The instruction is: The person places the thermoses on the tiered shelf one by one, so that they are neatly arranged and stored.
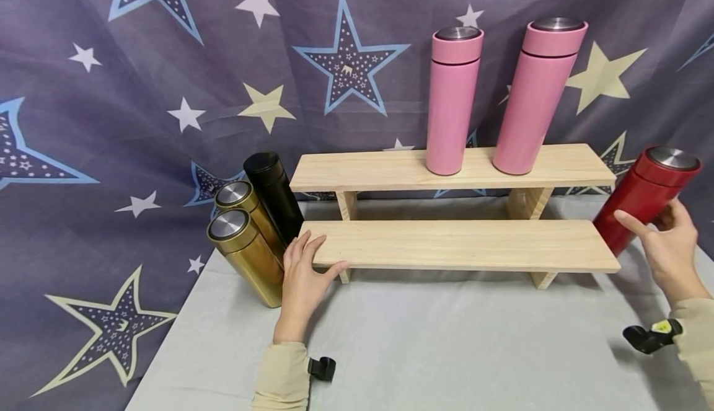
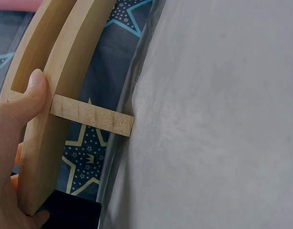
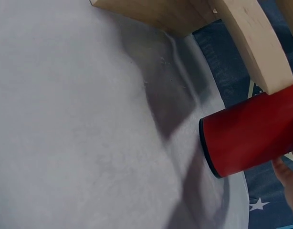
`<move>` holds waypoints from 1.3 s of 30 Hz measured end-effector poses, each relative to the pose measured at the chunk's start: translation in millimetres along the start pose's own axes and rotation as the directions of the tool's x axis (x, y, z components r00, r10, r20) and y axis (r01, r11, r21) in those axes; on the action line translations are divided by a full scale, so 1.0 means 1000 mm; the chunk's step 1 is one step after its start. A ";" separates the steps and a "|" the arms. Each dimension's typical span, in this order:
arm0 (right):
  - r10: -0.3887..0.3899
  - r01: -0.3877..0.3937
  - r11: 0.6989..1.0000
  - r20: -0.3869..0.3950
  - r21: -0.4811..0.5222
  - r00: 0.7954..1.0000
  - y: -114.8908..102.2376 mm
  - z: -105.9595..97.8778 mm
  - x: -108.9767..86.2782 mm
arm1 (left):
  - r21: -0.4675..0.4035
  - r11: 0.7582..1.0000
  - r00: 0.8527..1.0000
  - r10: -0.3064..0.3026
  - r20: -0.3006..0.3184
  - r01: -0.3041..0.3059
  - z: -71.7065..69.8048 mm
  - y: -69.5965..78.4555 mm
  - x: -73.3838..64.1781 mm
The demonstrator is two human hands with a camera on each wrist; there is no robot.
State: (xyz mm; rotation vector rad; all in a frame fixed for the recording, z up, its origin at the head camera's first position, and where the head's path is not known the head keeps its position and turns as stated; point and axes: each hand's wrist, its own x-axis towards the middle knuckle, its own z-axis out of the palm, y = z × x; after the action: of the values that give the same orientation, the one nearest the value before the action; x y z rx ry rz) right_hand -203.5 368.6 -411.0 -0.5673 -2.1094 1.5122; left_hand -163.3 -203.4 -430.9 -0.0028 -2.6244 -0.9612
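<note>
A two-tier wooden shelf [image 1: 457, 243] stands on the table. My left hand [image 1: 304, 281] grips the left end of its lower board, the thumb at the front edge and the fingertips over the top. The left wrist view shows the thumb on this board [image 2: 65, 76] as well. My right hand [image 1: 672, 250] holds a red thermos bottle [image 1: 638, 194] with a steel-topped lid, just beyond the shelf's right end. In the right wrist view the bottle's dark-rimmed base [image 3: 211, 149] shows close over the grey cloth, with part of its body behind a board end.
Two pink thermos bottles, one left [image 1: 454, 107] and one right [image 1: 535, 107], stand on the upper board. Left of the shelf are two gold bottles [image 1: 253, 268] and a black bottle [image 1: 273, 191]. A star-patterned curtain [image 1: 162, 237] hangs behind the grey-covered table [image 1: 446, 349].
</note>
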 end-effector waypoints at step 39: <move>-0.032 0.094 0.929 -0.175 0.357 0.984 -0.006 -0.024 -0.010 | 0.008 1.000 1.000 0.000 0.000 0.000 0.001 -0.001 -0.001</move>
State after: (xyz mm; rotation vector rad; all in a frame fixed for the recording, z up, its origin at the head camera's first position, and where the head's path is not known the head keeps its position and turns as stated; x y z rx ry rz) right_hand -181.5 379.0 -400.5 -0.4647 -1.6495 1.7013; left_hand -163.1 -203.4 -432.3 -0.0010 -2.6278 -0.9503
